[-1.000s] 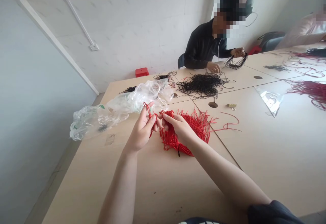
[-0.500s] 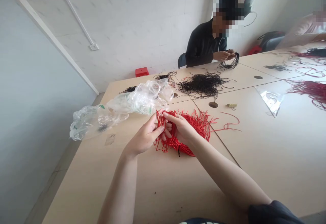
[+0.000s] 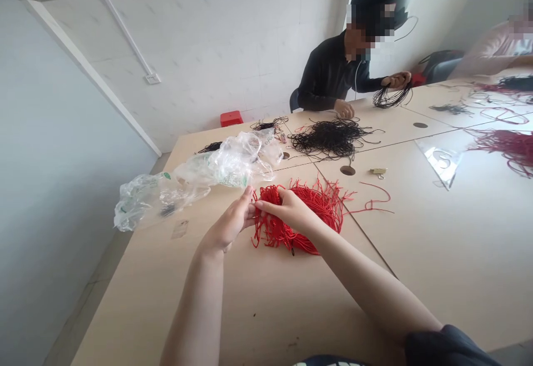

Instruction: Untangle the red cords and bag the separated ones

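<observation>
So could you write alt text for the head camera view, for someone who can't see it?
Seen from the wearer's head, a left hand and a right hand work at a bundle of red cords on a pale table. A crumpled clear plastic bag lies beyond them. Across the table, a seated person in black handles black cords above a black cord pile.

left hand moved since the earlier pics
Yes, the left hand has dropped lower in view, further below the plastic bag.
</observation>
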Demonstrator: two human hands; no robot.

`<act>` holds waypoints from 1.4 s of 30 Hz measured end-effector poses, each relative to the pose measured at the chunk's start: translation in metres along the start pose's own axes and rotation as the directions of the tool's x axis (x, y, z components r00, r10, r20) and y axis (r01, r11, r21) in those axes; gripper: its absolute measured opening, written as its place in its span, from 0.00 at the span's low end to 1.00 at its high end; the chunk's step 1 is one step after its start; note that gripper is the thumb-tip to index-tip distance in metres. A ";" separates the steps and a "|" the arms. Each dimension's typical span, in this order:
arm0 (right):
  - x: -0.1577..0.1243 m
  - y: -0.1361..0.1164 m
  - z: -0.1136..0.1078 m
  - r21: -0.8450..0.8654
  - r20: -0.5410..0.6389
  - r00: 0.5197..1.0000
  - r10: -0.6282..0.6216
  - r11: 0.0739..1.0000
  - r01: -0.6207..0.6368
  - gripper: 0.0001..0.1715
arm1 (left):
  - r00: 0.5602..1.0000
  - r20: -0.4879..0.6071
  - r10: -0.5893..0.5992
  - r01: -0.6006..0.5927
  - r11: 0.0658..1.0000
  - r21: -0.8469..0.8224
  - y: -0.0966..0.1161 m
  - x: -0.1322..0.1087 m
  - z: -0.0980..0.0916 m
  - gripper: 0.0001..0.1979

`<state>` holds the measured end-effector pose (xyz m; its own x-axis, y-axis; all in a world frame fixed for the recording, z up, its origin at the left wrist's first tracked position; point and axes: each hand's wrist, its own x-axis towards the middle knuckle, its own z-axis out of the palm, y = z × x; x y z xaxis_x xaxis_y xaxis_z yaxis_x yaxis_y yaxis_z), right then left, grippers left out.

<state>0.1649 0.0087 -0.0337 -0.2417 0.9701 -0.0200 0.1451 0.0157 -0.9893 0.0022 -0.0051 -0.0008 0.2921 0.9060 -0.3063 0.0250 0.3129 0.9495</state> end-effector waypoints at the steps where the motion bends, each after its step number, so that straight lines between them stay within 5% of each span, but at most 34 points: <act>1: 0.001 0.001 0.002 -0.055 -0.024 1.000 -0.014 0.998 0.012 0.27 | 1.000 -0.010 -0.002 0.002 1.000 -0.011 -0.001 0.001 0.002 0.31; 5: 0.007 -0.001 0.004 -0.124 -0.006 1.000 -0.019 0.992 0.018 0.28 | 1.000 0.014 0.028 -0.028 1.000 -0.006 -0.003 0.003 0.008 0.31; 10: 0.014 -0.027 -0.012 -0.177 0.264 0.965 -0.007 0.983 0.055 0.18 | 0.990 -0.026 0.138 -0.125 0.952 0.278 0.012 -0.019 0.000 0.26; 14: 0.016 -0.065 -0.025 -0.088 0.599 0.800 0.021 0.995 0.040 0.10 | 0.900 -0.277 0.337 -0.071 0.739 0.670 0.030 -0.055 -0.010 0.22; 18: 0.014 -0.098 -0.024 -0.125 0.751 0.659 -0.034 0.973 0.193 0.13 | 0.776 -0.088 0.625 -0.310 0.500 0.809 0.037 -0.069 -0.003 0.38; 22: 0.010 -0.110 -0.019 -0.162 0.805 0.592 -0.042 0.944 0.287 0.10 | 0.845 0.051 0.533 -0.420 0.601 0.680 0.032 -0.059 0.008 0.34; 24: 0.008 -0.107 -0.019 -0.167 0.778 0.626 -0.055 0.942 0.290 0.08 | 0.859 0.038 0.511 -0.400 0.624 0.671 0.027 -0.053 0.009 0.31; 28: 0.003 -0.089 -0.018 -0.339 0.491 0.863 -0.120 0.886 0.316 0.13 | 0.804 -0.119 0.583 -0.296 0.565 0.770 0.017 -0.046 0.009 0.30; 30: 0.000 -0.076 -0.014 -0.444 0.323 0.920 -0.224 0.822 0.356 0.12 | 0.767 -0.206 0.608 -0.207 0.537 0.818 0.013 -0.044 0.011 0.24; 36: -0.007 -0.055 0.003 -0.739 0.116 0.910 -0.398 0.577 0.347 0.06 | 0.692 -0.354 0.629 0.049 0.449 0.892 0.006 -0.036 0.025 0.09; 42: -0.008 -0.056 0.010 -0.837 0.160 0.899 -0.407 0.427 0.342 0.11 | 0.669 -0.299 0.681 0.157 0.264 0.952 -0.001 -0.028 0.031 0.10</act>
<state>0.1495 -0.0023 0.0201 -0.4296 0.8275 0.3614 0.7828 0.5408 -0.3078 0.0233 -0.0393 0.0089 -0.0739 0.9041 0.4209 0.9622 -0.0462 0.2683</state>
